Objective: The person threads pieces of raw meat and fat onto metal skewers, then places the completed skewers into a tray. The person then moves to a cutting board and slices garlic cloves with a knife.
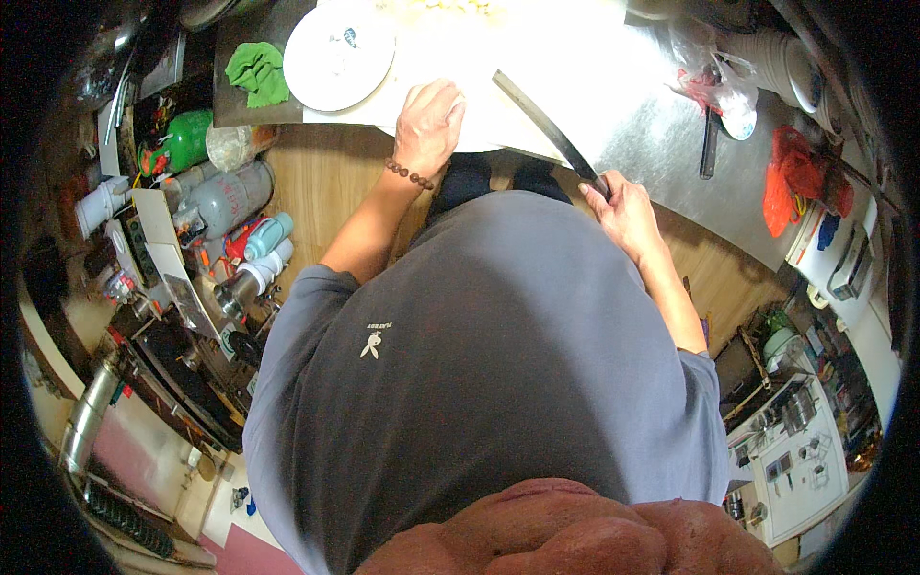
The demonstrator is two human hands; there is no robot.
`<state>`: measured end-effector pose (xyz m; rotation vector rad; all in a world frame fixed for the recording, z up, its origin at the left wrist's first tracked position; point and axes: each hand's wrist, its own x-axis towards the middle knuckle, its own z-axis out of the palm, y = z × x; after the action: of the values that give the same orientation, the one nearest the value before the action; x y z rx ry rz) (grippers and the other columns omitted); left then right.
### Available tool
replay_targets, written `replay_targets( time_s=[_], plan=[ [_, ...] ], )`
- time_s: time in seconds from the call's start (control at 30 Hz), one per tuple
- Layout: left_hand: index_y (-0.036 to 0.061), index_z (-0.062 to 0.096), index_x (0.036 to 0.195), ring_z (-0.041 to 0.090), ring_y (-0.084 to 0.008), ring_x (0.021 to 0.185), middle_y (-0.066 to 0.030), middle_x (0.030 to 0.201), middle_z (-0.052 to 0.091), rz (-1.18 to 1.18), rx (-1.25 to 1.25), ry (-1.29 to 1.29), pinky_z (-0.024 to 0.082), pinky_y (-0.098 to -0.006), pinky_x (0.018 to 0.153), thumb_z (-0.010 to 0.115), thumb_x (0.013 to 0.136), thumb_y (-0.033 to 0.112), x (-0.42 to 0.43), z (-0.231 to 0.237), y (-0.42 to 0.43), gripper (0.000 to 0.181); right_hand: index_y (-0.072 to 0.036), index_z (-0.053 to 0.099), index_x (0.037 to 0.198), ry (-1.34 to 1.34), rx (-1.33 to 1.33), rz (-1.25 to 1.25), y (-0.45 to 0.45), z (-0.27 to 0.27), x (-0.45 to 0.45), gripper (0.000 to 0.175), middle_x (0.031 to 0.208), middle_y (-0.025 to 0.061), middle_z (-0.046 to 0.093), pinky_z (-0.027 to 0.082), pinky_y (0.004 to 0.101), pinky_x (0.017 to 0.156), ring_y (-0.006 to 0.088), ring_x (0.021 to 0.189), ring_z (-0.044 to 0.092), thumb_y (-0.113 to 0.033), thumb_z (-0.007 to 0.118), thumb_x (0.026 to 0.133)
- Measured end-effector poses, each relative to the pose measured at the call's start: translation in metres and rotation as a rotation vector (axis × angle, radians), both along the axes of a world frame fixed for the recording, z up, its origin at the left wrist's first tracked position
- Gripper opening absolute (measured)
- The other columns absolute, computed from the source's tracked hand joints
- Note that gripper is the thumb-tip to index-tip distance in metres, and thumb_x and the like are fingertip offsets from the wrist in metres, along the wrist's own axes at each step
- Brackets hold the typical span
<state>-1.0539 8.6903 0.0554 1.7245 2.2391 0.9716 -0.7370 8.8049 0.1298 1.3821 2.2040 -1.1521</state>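
My right hand (624, 215) grips the dark handle of a kitchen knife (543, 126). The blade slants up and left over a glaring white cutting surface (496, 129), seen nearly along its spine. My left hand (430, 126), with a brown bead bracelet at the wrist, rests on the left part of that surface with its fingers curled. Glare hides whether anything is under those fingers. Left of this hand lies a white plate (339, 72) with a dark mark on it. Pale yellow food pieces (460, 7) lie at the top edge, partly cut off by the picture.
A green cloth (257, 74) lies beside the plate. On the steel counter (668, 162) at right are a second dark-handled knife (709, 144), clear plastic bags (733, 90), stacked plates (780, 65) and a red bag (798, 176). Gas cylinders (233, 198) stand on the left.
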Motion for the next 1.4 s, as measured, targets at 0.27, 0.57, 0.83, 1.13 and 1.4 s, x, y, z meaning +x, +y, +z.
replay_targets(
  time_s=[0.27,0.57,0.83,1.13,1.4],
  plan=[
    [0.0023,0.073,0.102,0.068,-0.0317,0.104,-0.0114,0.111,0.072,-0.101,0.102,0.108,0.059,-0.0386,0.087,0.075,0.087,-0.003,0.006,-0.009,0.004,0.016,0.001,0.067,0.097,0.014,-0.054,-0.005,0.0,0.018,-0.015,0.04,0.08,0.0257,0.07,0.055,0.0509,0.075,0.0453,0.082,0.073,-0.039,0.073,0.1],
    [0.0015,0.073,0.102,0.068,-0.0327,0.101,-0.0116,0.11,0.071,-0.111,0.109,0.129,0.059,-0.0388,0.086,0.074,0.085,-0.005,0.006,-0.015,0.005,0.018,0.003,0.065,0.099,0.039,-0.059,0.062,-0.003,0.017,-0.023,0.042,0.084,0.0284,0.071,0.056,0.0524,0.079,0.0467,0.087,0.073,-0.039,0.07,0.102],
    [0.0008,0.074,0.101,0.07,-0.0314,0.098,-0.0123,0.108,0.073,-0.093,0.152,0.128,0.06,-0.0379,0.084,0.076,0.085,-0.005,0.006,-0.016,0.005,0.017,0.005,0.063,0.098,0.007,-0.064,0.111,0.0,0.019,-0.028,0.044,0.083,0.0299,0.07,0.055,0.0535,0.08,0.0486,0.088,0.072,-0.039,0.068,0.103],
    [0.0,0.073,0.102,0.069,-0.0318,0.099,-0.012,0.111,0.071,-0.104,0.138,0.106,0.061,-0.0385,0.084,0.074,0.087,-0.004,0.005,-0.019,0.004,0.016,0.006,0.062,0.1,-0.014,-0.033,0.182,0.006,0.006,-0.043,0.044,0.084,0.0312,0.069,0.054,0.0555,0.083,0.0501,0.091,0.07,-0.038,0.066,0.104],
    [0.0009,0.071,0.11,0.068,-0.0361,0.1,-0.0165,0.111,0.071,-0.04,0.123,0.045,0.058,-0.0426,0.09,0.076,0.087,-0.002,0.011,-0.013,0.016,0.023,0.003,0.062,0.093,0.155,0.095,-0.099,0.0,0.005,-0.001,0.044,0.074,0.0242,0.065,0.052,0.0472,0.069,0.0397,0.07,0.067,-0.039,0.071,0.103]
  ],
)
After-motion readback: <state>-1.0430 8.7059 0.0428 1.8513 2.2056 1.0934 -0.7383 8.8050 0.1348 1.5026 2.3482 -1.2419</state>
